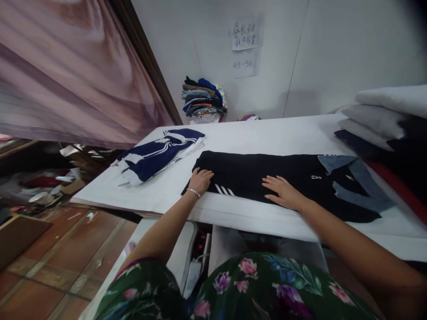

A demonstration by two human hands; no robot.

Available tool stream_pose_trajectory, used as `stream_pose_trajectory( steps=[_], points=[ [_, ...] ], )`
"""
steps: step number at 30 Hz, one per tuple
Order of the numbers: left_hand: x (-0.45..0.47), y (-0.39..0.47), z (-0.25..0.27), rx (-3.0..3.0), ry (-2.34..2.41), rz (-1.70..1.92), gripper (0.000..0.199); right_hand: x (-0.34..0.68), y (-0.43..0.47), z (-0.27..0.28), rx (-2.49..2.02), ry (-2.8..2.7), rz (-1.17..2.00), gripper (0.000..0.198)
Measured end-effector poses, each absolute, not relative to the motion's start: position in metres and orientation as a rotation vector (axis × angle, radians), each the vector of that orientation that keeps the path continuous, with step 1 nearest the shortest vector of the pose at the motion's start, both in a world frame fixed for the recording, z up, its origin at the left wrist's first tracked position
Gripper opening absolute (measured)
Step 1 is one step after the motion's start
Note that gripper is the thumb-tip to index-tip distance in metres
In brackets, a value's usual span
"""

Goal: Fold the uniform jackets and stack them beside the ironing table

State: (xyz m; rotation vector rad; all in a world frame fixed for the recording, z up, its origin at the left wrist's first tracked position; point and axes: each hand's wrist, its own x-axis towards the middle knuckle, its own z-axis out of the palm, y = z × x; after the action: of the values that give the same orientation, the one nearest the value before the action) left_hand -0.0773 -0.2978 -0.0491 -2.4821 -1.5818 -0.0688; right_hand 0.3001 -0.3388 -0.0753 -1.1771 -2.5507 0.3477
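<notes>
Black garment flat beneath left hand and right hand

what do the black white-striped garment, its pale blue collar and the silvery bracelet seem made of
Black white-striped garment: matte cloth, perhaps knit; it lies flat without shine.
Pale blue collar: matte, likely denim, given its faded tone.
Silvery bracelet: perhaps polished metal, from its pale glint.
</notes>
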Motion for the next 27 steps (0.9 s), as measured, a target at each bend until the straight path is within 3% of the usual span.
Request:
stream_pose_trajectory(
  steps=[9, 16, 27],
  points=[
    [-0.070, -0.287, -0.036, -2.522, -1.787, -0.136, 0.044, 0.300, -0.338, -0.078, -1.162, -2.552, 0.361, 0.048],
    [-0.028, -0.239, -0.016, -2.477, -1.732, -0.495, 0.034, 0.300, -0.338, -0.079, -1.157, -2.545, 0.332, 0.046],
    [0.006, -0.175, -0.063, -2.559, -2.043, 0.035, 0.060, 0.301, -0.340, -0.077, -1.205, -2.562, 0.340, 0.047]
  ],
)
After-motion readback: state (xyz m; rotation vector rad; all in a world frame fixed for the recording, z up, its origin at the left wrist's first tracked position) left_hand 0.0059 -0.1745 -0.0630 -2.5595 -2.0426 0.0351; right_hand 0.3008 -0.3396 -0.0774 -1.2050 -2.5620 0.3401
